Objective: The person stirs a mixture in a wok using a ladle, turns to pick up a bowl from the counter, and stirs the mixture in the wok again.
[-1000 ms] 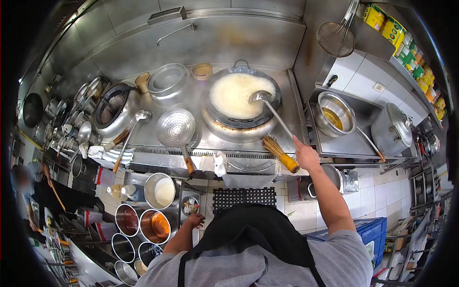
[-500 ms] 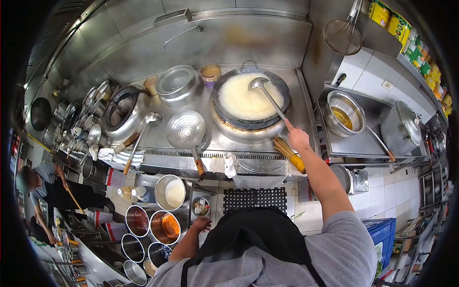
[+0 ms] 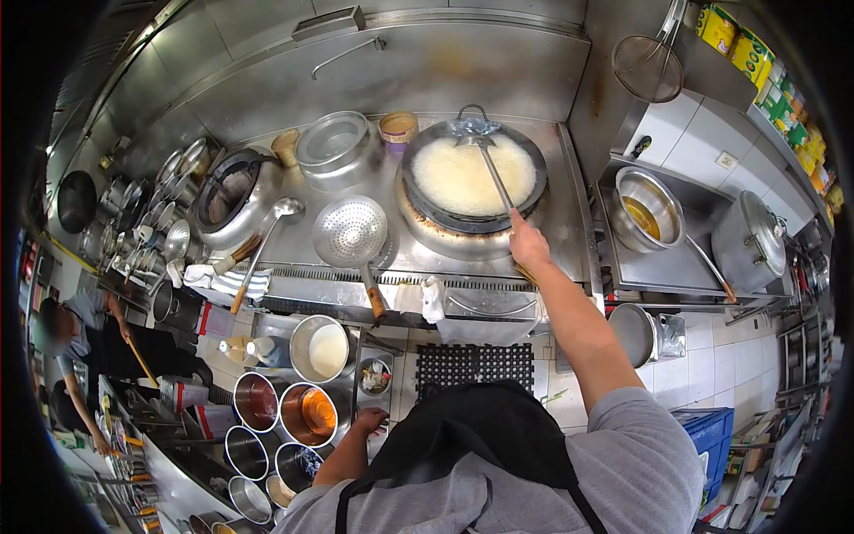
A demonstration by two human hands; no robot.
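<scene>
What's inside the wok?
Pale froth across most of the wok; the ladle reaches over it to the far side. Wok bottom and anything beneath the froth: covered, can't tell.

Ladle (image 3: 495,173) across froth-filled wok (image 3: 541,175)

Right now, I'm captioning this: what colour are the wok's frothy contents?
The frothy contents are pale creamy yellow, shown in the head view.
</scene>
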